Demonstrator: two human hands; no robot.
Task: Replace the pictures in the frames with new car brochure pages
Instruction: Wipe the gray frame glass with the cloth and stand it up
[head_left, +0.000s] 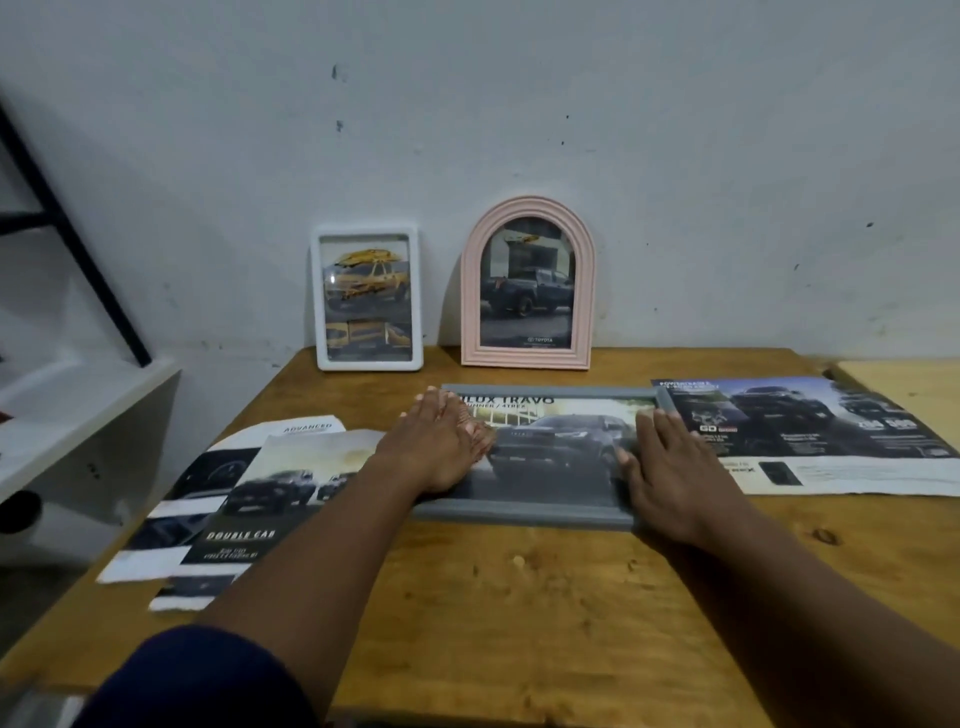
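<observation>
A grey picture frame (524, 512) lies flat in the middle of the wooden table (519, 597), showing a dark car brochure page (561, 452). My left hand (436, 447) rests on the frame's left end, fingers straight. Flat on its right end lies my right hand (670, 467), fingers spread. Loose brochure pages (244, 499) lie to the left of the frame. A wide brochure spread (800, 436) lies to its right. At the back, a white frame (368, 299) with a yellow car picture and a pink arched frame (527, 286) with a dark truck picture lean against the wall.
A white shelf (78, 415) with a black slanted bar (72, 234) stands left of the table. A second, lighter tabletop (904, 384) adjoins at the far right. The near half of the table is bare wood.
</observation>
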